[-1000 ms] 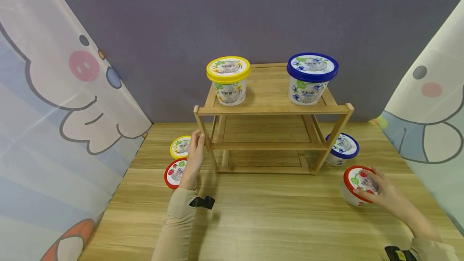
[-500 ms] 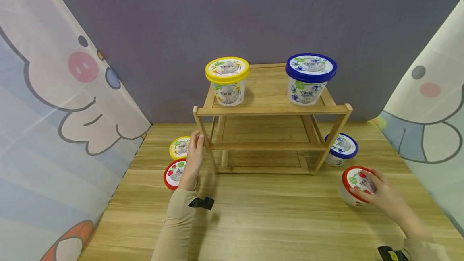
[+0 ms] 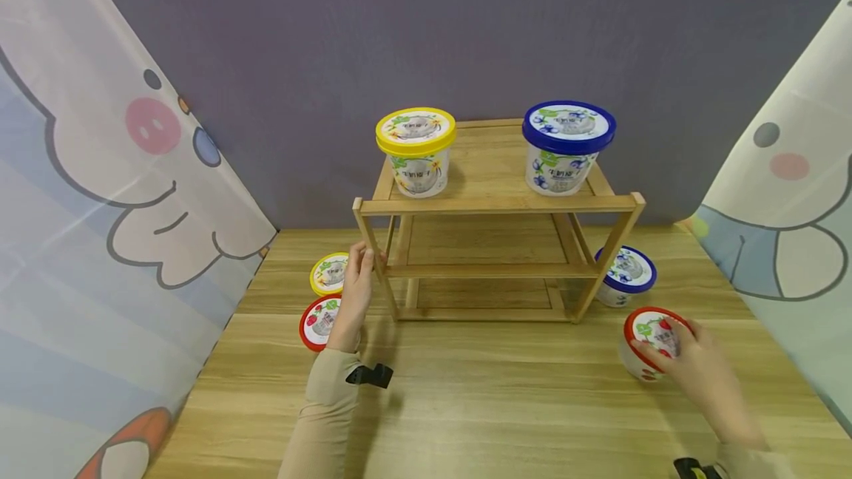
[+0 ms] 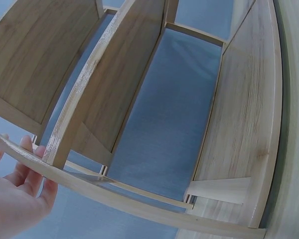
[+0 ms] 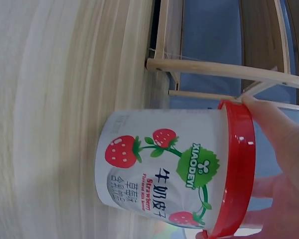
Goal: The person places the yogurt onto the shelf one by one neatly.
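Note:
My left hand [image 3: 354, 294] grips the front left leg [image 4: 114, 198] of a three-tier wooden shelf rack [image 3: 492, 203]; in the left wrist view its fingers reach behind that leg. At the right, my right hand [image 3: 702, 368] holds a strawberry milk-snack tub [image 5: 159, 169] by its red lid [image 3: 646, 325], with the thumb and fingers spread across the rim. The tub is upright, its base close over the tabletop. On the top tier stand a yellow-lidded tub [image 3: 419, 172] at the left and a blue-lidded tub [image 3: 562, 172] at the right.
Beside the rack's left side are another yellow-lidded tub [image 3: 326, 276] and a red-lidded tub [image 3: 319, 324], partly hidden by my left hand. Behind the right front leg stands a second blue-lidded tub [image 3: 627, 272]. A grey wall [image 3: 466, 28] rises behind the rack.
My right forearm has swung left, and the hand has closed in further over the red lid. The tub has barely shifted. My left hand stays on the leg.

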`<state>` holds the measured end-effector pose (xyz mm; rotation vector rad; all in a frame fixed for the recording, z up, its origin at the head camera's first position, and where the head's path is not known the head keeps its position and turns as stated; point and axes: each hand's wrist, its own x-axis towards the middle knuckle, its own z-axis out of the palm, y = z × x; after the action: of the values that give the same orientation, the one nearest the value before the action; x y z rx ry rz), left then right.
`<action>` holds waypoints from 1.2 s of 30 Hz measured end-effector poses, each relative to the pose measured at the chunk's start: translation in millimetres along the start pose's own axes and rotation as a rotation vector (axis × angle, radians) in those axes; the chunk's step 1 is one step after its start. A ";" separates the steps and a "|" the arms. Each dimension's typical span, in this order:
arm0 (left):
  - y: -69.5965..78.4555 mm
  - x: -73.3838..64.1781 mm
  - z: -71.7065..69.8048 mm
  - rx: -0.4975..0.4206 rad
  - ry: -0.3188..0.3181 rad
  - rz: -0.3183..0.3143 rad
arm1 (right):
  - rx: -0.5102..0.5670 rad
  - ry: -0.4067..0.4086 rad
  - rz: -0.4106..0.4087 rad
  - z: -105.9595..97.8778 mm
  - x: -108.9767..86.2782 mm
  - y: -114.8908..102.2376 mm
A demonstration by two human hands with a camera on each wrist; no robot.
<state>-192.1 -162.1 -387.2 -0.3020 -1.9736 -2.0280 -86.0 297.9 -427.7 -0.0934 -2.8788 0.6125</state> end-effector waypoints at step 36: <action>-2.7 -0.6 -2.6 -0.011 -0.036 0.025 | 0.107 -0.315 -0.188 -18.3 17.1 25.0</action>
<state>-192.3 -164.6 -390.0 -0.3655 -1.9708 -2.0322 -98.4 329.7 -418.5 0.3135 -3.0925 0.8055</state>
